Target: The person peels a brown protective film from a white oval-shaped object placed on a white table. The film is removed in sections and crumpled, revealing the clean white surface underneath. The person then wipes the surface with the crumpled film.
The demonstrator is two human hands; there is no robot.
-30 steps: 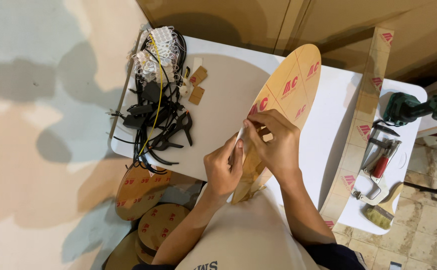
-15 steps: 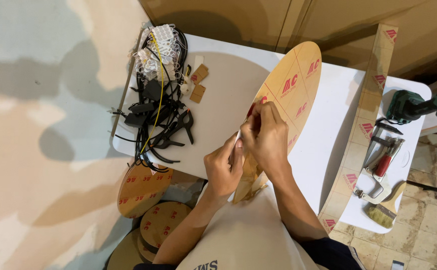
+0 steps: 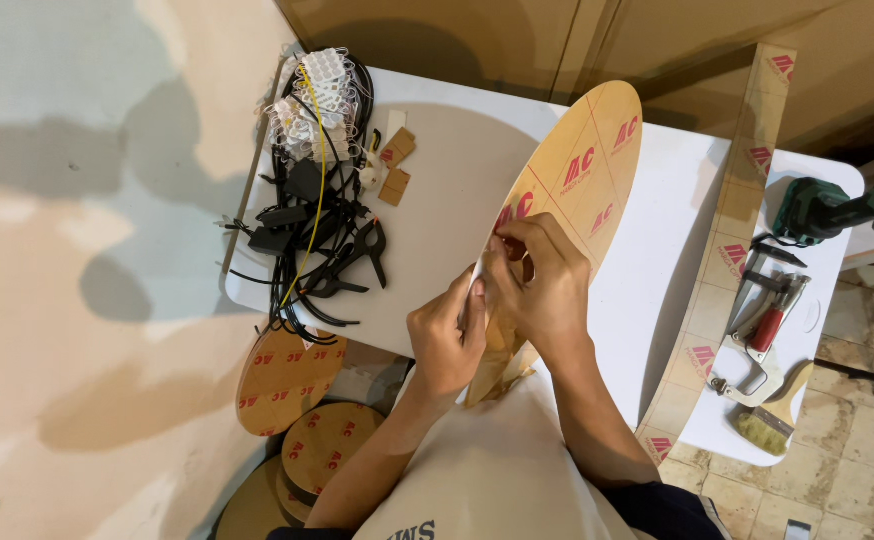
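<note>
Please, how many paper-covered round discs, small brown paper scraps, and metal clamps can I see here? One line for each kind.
Paper-covered round discs: 3, one held in the hands, two by the table's foot
Small brown paper scraps: 2
Metal clamps: 1
Total: 6

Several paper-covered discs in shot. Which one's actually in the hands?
The large disc tilted over the white table, gripped by the left hand and right hand. The other discs lie untouched below the table edge.

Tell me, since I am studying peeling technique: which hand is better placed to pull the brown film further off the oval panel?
Probably the right hand: its fingers pinch at the oval panel's edge, while the left hand sits lower, steadying it.
</note>
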